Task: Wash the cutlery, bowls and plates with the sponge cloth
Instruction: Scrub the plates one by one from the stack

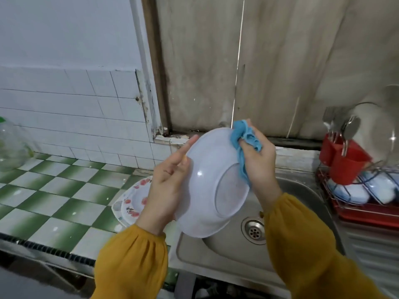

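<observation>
Up over the stainless steel sink (302,190), a white round plastic bowl (207,182) is held tilted, its underside facing the camera. The left hand (168,182) grips its left rim, forefinger straight; the other fingertips are hidden behind the bowl. The right hand (259,165) clutches a crumpled blue sponge cloth (244,137) against the bowl's upper right side. Flower-patterned plates (133,197) lie on the green-and-white tiled tabletop (54,190), partly hidden by the left wrist. At right, a red wire drying rack (356,203) is cut off by the frame edge; its contents are blurred.
</observation>
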Tool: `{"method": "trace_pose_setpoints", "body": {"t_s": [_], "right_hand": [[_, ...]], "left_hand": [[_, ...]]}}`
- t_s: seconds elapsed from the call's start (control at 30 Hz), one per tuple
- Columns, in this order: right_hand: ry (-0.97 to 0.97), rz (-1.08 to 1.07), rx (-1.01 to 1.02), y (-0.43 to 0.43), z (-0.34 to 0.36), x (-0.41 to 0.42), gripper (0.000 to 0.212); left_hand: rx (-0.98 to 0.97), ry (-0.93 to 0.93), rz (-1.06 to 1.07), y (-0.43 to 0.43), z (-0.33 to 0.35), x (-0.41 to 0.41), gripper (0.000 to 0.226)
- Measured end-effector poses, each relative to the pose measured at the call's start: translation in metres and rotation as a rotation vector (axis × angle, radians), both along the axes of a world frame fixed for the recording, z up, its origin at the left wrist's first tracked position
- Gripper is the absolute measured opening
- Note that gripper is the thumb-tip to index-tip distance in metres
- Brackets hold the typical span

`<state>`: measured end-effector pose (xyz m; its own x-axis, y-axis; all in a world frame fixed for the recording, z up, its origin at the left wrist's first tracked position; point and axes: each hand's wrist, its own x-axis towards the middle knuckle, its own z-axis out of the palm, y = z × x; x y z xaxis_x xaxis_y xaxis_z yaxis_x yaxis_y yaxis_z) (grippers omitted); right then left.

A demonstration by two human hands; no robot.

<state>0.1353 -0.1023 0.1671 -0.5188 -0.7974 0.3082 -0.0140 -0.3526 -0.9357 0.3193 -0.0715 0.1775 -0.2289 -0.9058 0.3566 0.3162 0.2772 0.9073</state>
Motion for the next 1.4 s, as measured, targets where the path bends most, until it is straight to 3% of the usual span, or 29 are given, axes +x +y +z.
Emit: {"method": "trace_pose_setpoints", "body": {"t_s": [0.1, 0.17, 0.27, 0.37, 0.43, 0.53, 0.67, 0.83, 0.9, 0.97, 1.03, 1.13, 1.27, 1.4], "right_hand": [[0.277, 0.168, -0.141, 0.041, 0.010, -0.005, 0.052], [0.297, 0.216, -0.189, 0.066, 0.008, -0.014, 0.055], [0.207, 0.090, -0.179, 0.099, 0.006, -0.036, 0.048], [0.323, -0.033, -0.101, 0.129, 0.006, -0.064, 0.049], [0.589, -0.141, -0.094, 0.154, 0.005, -0.082, 0.051], [1.095, -0.294, -0.016, 0.182, 0.002, -0.101, 0.077], [1.401, -0.361, 0.131, 0.211, 0.001, -0.130, 0.098], [1.432, -0.319, 0.209, 0.245, -0.002, -0.174, 0.108], [1.353, -0.290, 0.219, 0.262, -0.003, -0.189, 0.096], [1.257, -0.282, 0.188, 0.277, -0.004, -0.202, 0.087], [1.213, -0.319, 0.188, 0.290, -0.006, -0.216, 0.089], [1.172, -0.418, 0.198, 0.301, -0.006, -0.232, 0.089], [1.186, -0.600, 0.224, 0.307, 0.000, -0.256, 0.090], [1.195, -0.742, 0.098, 0.303, 0.022, -0.271, 0.070]], "left_hand": [[0.065, -0.055, 0.066, 0.012, -0.002, -0.032, 0.032], [0.224, -0.020, 0.149, 0.015, -0.002, -0.054, 0.034], [0.396, 0.044, 0.233, 0.019, 0.011, -0.085, 0.036], [0.446, 0.029, 0.178, 0.025, 0.031, -0.118, 0.045], [0.456, -0.031, 0.117, 0.034, 0.044, -0.140, 0.053], [0.461, -0.121, 0.104, 0.047, 0.061, -0.172, 0.059], [0.400, -0.290, 0.053, 0.068, 0.070, -0.221, 0.059], [0.431, -0.341, -0.142, 0.108, 0.084, -0.262, 0.039], [0.463, -0.430, -0.331, 0.121, 0.087, -0.275, 0.028], [0.409, -0.583, -0.437, 0.120, 0.081, -0.289, 0.033], [0.231, -0.741, -0.311, 0.106, 0.068, -0.306, 0.043], [-0.066, -0.795, -0.117, 0.083, 0.053, -0.330, 0.054], [-0.254, -0.770, -0.065, 0.060, 0.052, -0.361, 0.061], [-0.435, -0.843, 0.000, 0.032, 0.053, -0.395, 0.065]]}}
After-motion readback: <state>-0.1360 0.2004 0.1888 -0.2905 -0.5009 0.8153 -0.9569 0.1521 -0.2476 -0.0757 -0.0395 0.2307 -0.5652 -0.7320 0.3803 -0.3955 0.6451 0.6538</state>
